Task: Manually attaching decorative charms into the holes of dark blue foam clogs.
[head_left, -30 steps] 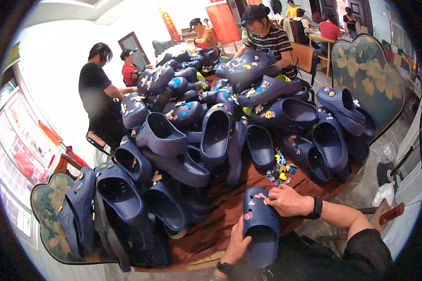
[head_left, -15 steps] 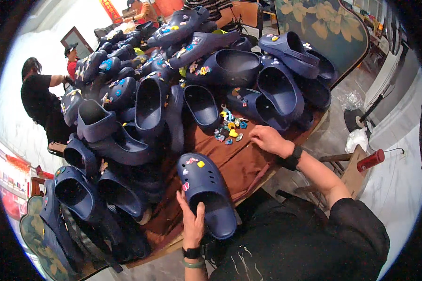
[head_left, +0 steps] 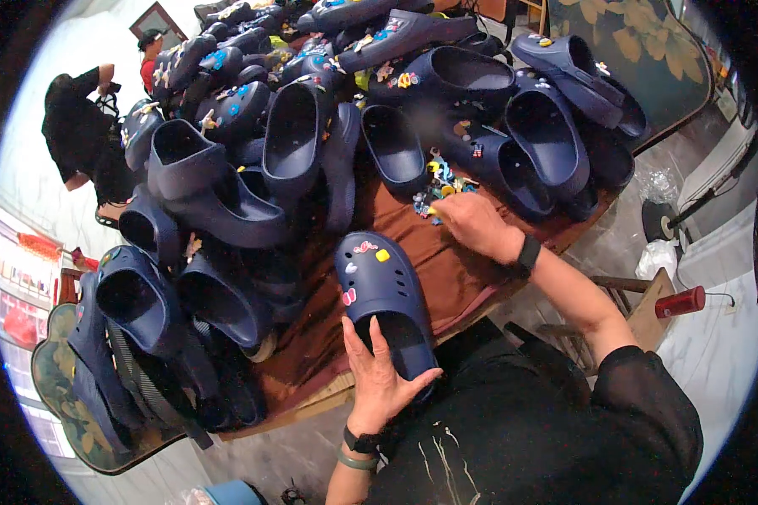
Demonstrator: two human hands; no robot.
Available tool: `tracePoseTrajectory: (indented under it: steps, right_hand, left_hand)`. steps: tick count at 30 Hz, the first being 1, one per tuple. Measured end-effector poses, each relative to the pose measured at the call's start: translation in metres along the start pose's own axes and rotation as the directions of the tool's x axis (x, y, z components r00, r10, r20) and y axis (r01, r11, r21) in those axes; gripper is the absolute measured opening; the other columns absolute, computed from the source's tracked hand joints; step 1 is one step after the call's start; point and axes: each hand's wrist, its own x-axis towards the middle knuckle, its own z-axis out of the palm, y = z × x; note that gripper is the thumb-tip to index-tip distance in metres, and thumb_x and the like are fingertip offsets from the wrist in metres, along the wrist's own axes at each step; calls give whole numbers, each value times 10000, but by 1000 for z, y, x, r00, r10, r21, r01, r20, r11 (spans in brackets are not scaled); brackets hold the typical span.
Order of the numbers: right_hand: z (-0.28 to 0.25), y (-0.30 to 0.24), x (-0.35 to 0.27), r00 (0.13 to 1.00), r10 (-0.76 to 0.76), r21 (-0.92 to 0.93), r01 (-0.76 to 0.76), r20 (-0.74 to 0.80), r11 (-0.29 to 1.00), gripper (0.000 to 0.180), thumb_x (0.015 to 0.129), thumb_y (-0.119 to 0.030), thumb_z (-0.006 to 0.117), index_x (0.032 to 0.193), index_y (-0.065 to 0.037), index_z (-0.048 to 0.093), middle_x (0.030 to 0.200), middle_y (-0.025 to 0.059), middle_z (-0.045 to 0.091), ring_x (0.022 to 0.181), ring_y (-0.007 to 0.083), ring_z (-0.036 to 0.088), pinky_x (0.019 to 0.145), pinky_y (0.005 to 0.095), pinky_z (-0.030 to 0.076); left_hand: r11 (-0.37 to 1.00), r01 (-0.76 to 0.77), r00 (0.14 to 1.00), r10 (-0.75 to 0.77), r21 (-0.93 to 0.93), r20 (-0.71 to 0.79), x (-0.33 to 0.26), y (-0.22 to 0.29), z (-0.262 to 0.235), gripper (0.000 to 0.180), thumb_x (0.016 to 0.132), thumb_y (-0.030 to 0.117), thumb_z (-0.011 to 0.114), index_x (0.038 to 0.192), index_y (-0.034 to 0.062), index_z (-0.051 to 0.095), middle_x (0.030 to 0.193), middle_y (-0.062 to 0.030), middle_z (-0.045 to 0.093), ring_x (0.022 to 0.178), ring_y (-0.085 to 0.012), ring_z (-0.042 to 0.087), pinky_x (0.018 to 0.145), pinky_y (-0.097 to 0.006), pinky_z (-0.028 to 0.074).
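A navy clog [head_left: 377, 268] lies on the brown cloth in front of me, toe pointing away. Its upper carries a yellow charm, a pink one and a few other small charms beside the vent holes. My left hand [head_left: 381, 370] grips it at the heel, fingers across the left rim of the opening and thumb at the heel's right edge. At the near edge of a pile of small colourful shoe charms [head_left: 446, 178], my right hand [head_left: 478, 225] is pinched, with a yellow charm [head_left: 434, 211] at its fingertips. The hand covers part of the pile.
Many navy clogs, several decorated, are heaped across the far and left table; single ones [head_left: 394, 150] border the charm pile. A wooden stool [head_left: 640, 307] with a red cylinder [head_left: 680, 301] stands at right. A blue tub [head_left: 232, 493] is below left. Another person [head_left: 80, 139] stands far left.
My right hand has moved left into the charms and closed on a yellow one. My left hand has shifted from the clog's left side onto its heel. The view has tilted downward.
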Motion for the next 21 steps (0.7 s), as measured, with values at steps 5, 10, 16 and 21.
tracePoseTrajectory:
  steps: [5,10,16,21]
  right_hand:
    - [-24,-97,-19,985,-50,409,116,-167,905,179,816,-118,707,982,-64,665,875,111,668,796,286,652,678,388,520]
    - [-10,-117,-38,972,-23,407,119,-233,906,244,804,-83,702,1038,-43,647,883,91,638,792,273,625,677,359,525]
    - [-26,-126,-41,986,-154,249,164,-60,955,371,751,-24,642,1121,-12,615,1009,88,616,897,266,614,750,370,526]
    - [-41,-115,-25,957,-235,301,177,170,937,435,722,-25,622,1156,-19,594,1039,67,583,976,251,574,800,380,485]
  left_hand:
    - [981,-55,996,41,-185,-80,1,-9,-3,1337,624,415,885,1510,31,-40,1534,-295,-18,1417,-449,138,1147,-496,204]
    - [801,128,972,-218,-585,-85,26,-32,0,914,884,173,667,1505,10,18,1492,-239,248,1380,-346,297,1133,-418,248]
    - [821,56,982,-148,-569,-116,30,-34,5,645,960,-7,437,1517,51,118,1505,-194,278,1373,-294,319,1129,-371,255]
    - [786,37,984,-136,-617,-115,31,-31,2,639,951,-34,412,1516,55,126,1509,-190,265,1366,-281,319,1127,-366,255]
